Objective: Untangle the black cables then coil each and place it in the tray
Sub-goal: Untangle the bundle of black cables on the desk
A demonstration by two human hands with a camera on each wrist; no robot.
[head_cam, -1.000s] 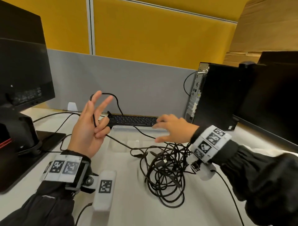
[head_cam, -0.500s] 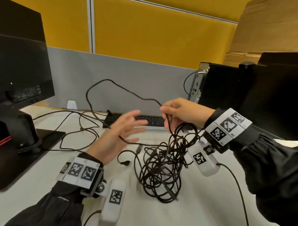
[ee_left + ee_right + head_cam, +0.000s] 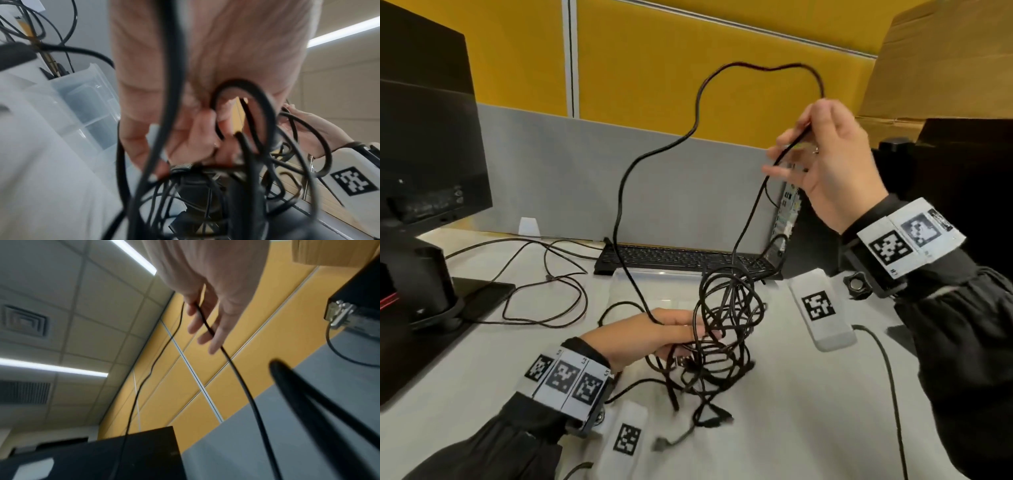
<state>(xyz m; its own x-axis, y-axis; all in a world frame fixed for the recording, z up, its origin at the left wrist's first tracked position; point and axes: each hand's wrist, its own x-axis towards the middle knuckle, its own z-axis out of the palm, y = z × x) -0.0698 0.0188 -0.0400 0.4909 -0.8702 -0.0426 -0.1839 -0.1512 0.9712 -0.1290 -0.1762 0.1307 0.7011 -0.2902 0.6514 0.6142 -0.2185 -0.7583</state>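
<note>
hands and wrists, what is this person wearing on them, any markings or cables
Both hands are bare, the left hand and the right hand. Black jacket sleeves reach the wrists. Each wrist carries a white band printed with square black-and-white tags on a black bracket. Below each hangs a white oblong camera pod bearing one such tag; a black lead trails from the right one.

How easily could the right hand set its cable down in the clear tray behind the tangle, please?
Probably not easily yet. The right hand is raised well above the clear tray with open air below, but its cable still runs into the tangle that the left hand grips.
</note>
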